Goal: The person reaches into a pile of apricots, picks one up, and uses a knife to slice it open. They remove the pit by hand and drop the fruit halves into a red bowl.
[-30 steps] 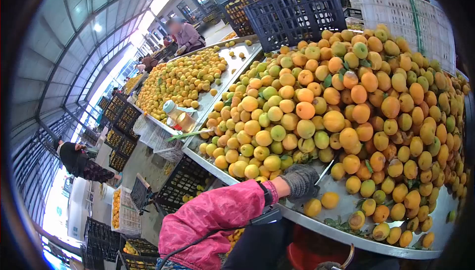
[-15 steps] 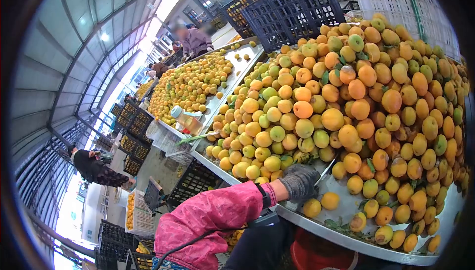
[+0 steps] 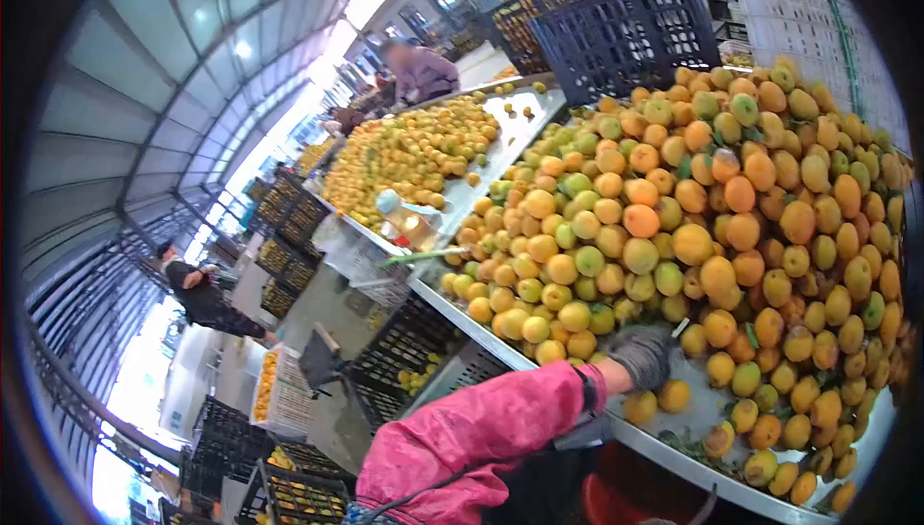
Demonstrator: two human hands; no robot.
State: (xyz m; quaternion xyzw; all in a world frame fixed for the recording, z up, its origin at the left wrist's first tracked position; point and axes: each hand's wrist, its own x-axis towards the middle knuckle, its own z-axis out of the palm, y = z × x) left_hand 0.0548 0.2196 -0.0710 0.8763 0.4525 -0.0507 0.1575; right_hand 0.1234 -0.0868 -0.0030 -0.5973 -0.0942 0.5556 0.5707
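My left hand (image 3: 643, 356), in a dark grey knitted glove and a pink sleeve (image 3: 491, 419), rests low at the near edge of a metal sorting table (image 3: 539, 361). Its fingers are curled, and a thin pale strip (image 3: 680, 327) pokes out past them; the rest of it is hidden. Around the hand lies a big heap of apricots (image 3: 693, 244), orange, yellow and green, some with leaves or brown spots. Two loose apricots (image 3: 657, 400) sit just below the glove. My right hand is out of sight.
A dark blue crate (image 3: 626, 39) and a white crate (image 3: 799, 39) stand behind the heap. A bottle (image 3: 409, 222) lies by a second fruit-covered table (image 3: 515, 130). Black crates (image 3: 399, 352) fill the floor at left; a red bucket (image 3: 616, 501) is below. Other people (image 3: 423, 73) stand farther off.
The view has shifted, so the scene sits farther right and lower. My left hand stays near the same two apricots, and less of the thin strip shows beyond the glove.
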